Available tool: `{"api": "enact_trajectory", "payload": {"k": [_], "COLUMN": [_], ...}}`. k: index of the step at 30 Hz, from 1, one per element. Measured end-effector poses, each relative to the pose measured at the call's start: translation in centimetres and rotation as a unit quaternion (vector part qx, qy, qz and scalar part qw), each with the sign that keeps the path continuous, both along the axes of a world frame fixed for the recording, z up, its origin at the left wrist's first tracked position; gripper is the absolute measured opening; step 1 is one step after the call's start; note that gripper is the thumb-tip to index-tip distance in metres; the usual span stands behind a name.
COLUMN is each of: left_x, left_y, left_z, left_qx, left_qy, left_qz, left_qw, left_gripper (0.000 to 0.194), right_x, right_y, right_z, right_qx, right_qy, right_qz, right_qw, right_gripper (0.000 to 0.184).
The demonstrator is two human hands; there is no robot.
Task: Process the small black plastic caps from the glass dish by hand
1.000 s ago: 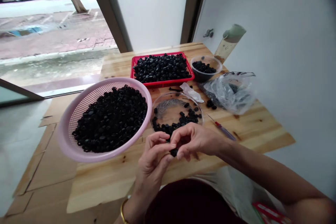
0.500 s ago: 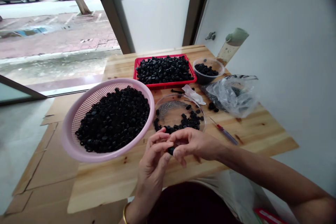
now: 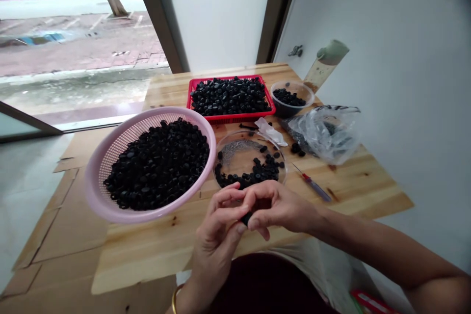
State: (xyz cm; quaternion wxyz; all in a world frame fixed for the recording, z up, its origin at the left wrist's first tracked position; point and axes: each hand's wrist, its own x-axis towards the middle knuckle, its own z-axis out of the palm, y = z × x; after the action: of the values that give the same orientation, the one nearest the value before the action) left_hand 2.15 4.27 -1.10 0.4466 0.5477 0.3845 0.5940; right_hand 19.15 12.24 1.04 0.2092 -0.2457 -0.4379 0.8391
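Between the fingertips of both hands is a small black round part (image 3: 246, 218), mostly covered by the fingers. My left hand (image 3: 221, 225) pinches it from the left, thumb below and forefinger above. From the right, my right hand (image 3: 275, 208) grips the same part between thumb and forefinger. Just beyond the hands stands a clear round dish (image 3: 235, 148) with black discs and fine metal pieces in it. To the left, a pink basket (image 3: 96, 191) is heaped with black ring-like parts.
A red tray (image 3: 235, 117) full of black caps sits at the back, beside a clear tub (image 3: 294, 89). Right of the dish lie a white tissue (image 3: 270, 131), a plastic bag (image 3: 331, 140) and a pointed tool with a red and grey handle (image 3: 315, 188). A bottle (image 3: 326, 64) stands behind.
Both hands have shifted slightly right and down in view, with the black part still between the fingertips. The objects on the table stay in their places.
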Motion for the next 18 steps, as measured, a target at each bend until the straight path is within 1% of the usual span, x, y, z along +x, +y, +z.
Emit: {"api": "enact_trajectory", "payload": {"k": [3, 6, 8, 9, 11, 12, 14, 16, 17, 18], "left_x": [0.1, -0.2, -0.6, -0.9, -1.6, -1.8, -2.1, -2.0, -1.9, -1.7], "left_y": [-0.1, -0.2, -0.4, -0.5, -0.7, -0.7, -0.7, -0.6, -0.5, -0.5], "left_z": [-0.2, 0.1, 0.2, 0.3, 0.2, 0.2, 0.1, 0.1, 0.1, 0.2], "left_qx": [-0.013, -0.022, -0.041, -0.057, -0.090, -0.103, -0.112, -0.103, -0.093, -0.083], "left_qy": [0.016, 0.050, 0.065, 0.070, 0.070, 0.069, 0.062, 0.055, 0.054, 0.056], "left_qz": [0.018, 0.034, 0.054, 0.071, 0.115, 0.137, 0.171, 0.178, 0.171, 0.161], "left_qw": [1.000, 0.998, 0.996, 0.993, 0.987, 0.983, 0.977, 0.977, 0.979, 0.982], "left_gripper": [0.028, 0.028, 0.031, 0.033, 0.033, 0.031, 0.026, 0.023, 0.022, 0.022], "right_x": [-0.4, -0.1, 0.6, 1.0, 1.9, 2.2, 2.3, 1.6, 0.9, 0.0], "right_y": [-0.1, 0.1, 0.5, 1.0, 2.3, 3.3, 5.9, 9.2, 11.1, 13.1], "right_z": [-0.3, -0.2, 0.4, 0.9, 1.9, 2.5, 3.4, 3.8, 3.8, 3.8], "right_qx": [-0.019, -0.015, 0.024, 0.054, 0.136, 0.184, 0.279, 0.359, 0.395, 0.443], "right_qy": [0.001, -0.006, -0.019, -0.029, -0.053, -0.068, -0.101, -0.150, -0.181, -0.216], "right_qz": [-0.017, 0.011, 0.025, 0.017, -0.030, -0.068, -0.158, -0.236, -0.258, -0.275], "right_qw": [1.000, 1.000, 0.999, 0.998, 0.989, 0.978, 0.942, 0.891, 0.863, 0.825], "right_gripper": [0.040, 0.040, 0.036, 0.034, 0.028, 0.025, 0.021, 0.020, 0.021, 0.022]}}
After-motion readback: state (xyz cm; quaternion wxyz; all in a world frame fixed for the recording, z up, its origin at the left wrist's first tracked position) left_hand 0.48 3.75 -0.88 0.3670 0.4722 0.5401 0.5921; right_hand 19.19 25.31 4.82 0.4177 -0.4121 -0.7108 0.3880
